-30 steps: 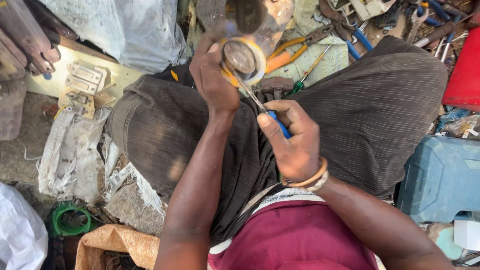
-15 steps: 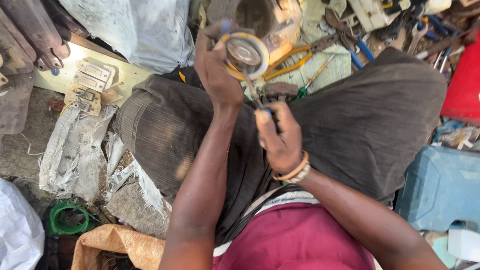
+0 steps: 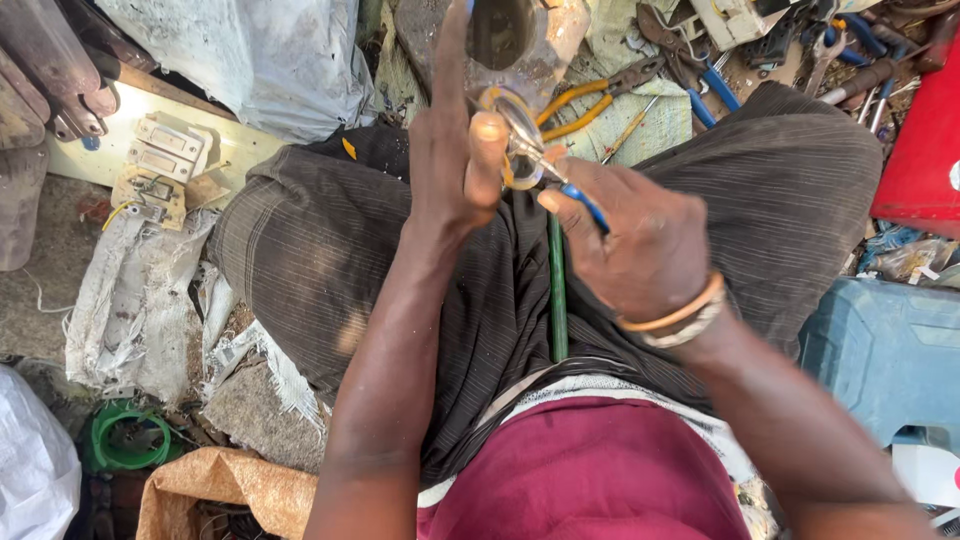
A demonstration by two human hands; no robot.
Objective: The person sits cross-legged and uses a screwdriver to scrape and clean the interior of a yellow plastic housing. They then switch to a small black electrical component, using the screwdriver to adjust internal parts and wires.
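Left hand (image 3: 455,150) at upper centre of frame, fingers clamped round small round metal part with yellow ring (image 3: 510,135), held above lap. Right hand (image 3: 640,240) just right of it, closed on blue-handled tool (image 3: 585,205), tip touching the part. Orange bangle on right wrist. Green rod (image 3: 556,290) lies along lap below hands. Yellow-handled pliers (image 3: 590,100) on ground at top centre. Red box (image 3: 925,150) at right edge, blue case (image 3: 885,350) below it. White switch plates (image 3: 165,150) at upper left.
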